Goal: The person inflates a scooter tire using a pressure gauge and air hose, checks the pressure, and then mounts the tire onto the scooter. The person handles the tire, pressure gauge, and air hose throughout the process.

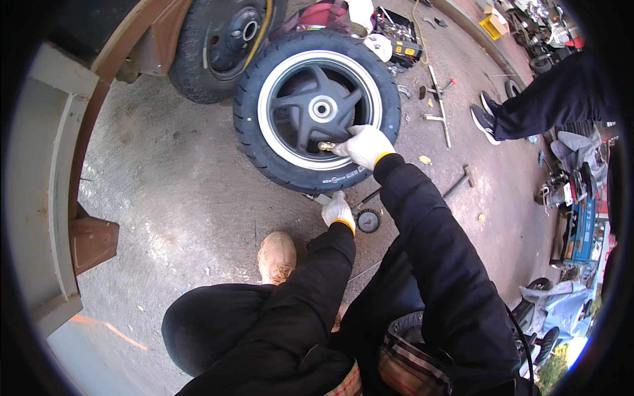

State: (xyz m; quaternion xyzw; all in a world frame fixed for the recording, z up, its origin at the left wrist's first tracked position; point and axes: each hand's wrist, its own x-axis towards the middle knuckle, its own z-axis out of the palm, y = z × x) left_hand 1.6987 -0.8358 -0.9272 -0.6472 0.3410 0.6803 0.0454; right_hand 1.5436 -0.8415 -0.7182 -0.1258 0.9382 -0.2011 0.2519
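A scooter wheel, with a black tyre and a grey spoked rim edged in silver, lies in front of me. My right hand, in a white glove with a yellow cuff, is closed on a brass air chuck at the inner edge of the rim. Beside the tyre's near edge, my gloved left hand is closed round a tyre inflator, whose handle is mostly hidden. Its round dial gauge shows just right of that hand.
Behind the wheel, another wheel is fitted to a vehicle at the left. A toolbox stands at the back. On the ground to the right lie a metal T-shaped tool and a hammer. A person's leg is further right.
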